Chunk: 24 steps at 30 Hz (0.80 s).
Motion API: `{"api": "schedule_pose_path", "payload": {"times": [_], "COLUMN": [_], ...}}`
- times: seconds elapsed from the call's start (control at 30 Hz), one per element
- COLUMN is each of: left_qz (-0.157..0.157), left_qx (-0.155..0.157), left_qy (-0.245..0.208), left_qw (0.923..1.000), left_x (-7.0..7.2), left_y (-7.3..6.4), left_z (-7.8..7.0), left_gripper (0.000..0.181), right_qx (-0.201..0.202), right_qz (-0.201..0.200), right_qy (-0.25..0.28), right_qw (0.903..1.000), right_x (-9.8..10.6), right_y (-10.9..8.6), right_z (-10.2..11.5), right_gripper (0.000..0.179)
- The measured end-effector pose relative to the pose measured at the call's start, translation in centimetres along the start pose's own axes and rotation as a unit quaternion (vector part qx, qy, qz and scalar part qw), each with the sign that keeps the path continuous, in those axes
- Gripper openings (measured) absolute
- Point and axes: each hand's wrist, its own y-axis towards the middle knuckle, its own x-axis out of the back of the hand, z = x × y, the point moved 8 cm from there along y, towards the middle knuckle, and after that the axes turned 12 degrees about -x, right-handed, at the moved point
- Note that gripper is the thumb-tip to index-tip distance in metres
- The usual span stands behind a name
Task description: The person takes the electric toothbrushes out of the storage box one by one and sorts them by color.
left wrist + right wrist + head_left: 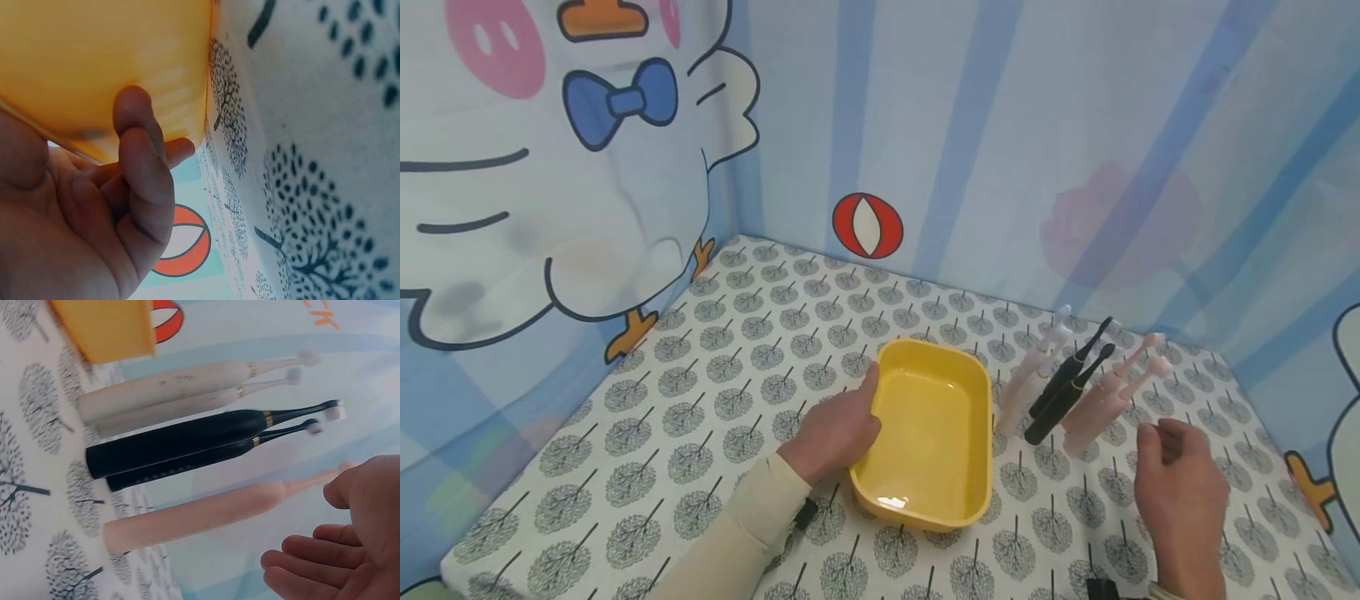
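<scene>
My left hand [835, 429] grips the left side of a yellow rectangular basin [928, 442], its thumb at the rim. In the left wrist view, curled fingers [147, 181] lie against the basin's outer wall. Right of the basin, electric toothbrushes stand on their handle ends: two white ones [169, 390], two black ones [178, 444] with gold rings, and two pink ones [1093, 417]. My right hand [1183, 487] hovers to the right of the pink pair, holding nothing, fingers loosely bent. In the right wrist view only one pink toothbrush [194, 515] shows clearly.
A white cloth [715, 450] printed with dark trees covers the table. Behind it hangs a blue-striped backdrop [895, 100] with a cartoon bird [617, 183] on the left and a red ball [850, 223] printed low.
</scene>
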Motion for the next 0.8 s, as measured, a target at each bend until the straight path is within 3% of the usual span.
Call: {"api": "schedule_pose_path", "payload": {"times": [0.2, 0.33, 0.57, 0.8], "left_qz": [0.003, 0.002, 0.003, 0.001], "left_qx": [0.002, 0.002, 0.002, 0.001], "left_qy": [-0.004, -0.005, 0.001, 0.010], "left_qw": [1.0000, 1.0000, 1.0000, 0.9999], "left_x": [0.0, 0.0, 0.2, 0.6], "left_y": [-0.1, -0.2, -0.1, 0.2], "left_z": [0.2, 0.2, 0.3, 0.4], "left_gripper": [0.077, 0.077, 0.077, 0.077], "right_qx": [-0.015, 0.016, 0.120, 0.250], "right_qz": [0.001, 0.013, 0.069, 0.132], "right_qy": [0.025, 0.053, 0.097, 0.062], "right_qw": [0.9996, 0.9984, 0.9856, 0.9572], "right_x": [1.3, 1.4, 0.0, -3.7], "right_y": [-1.8, -3.9, -7.4, -10.1], "right_z": [0.3, 1.8, 7.3, 13.6], "right_gripper": [0.058, 0.053, 0.041, 0.045]}}
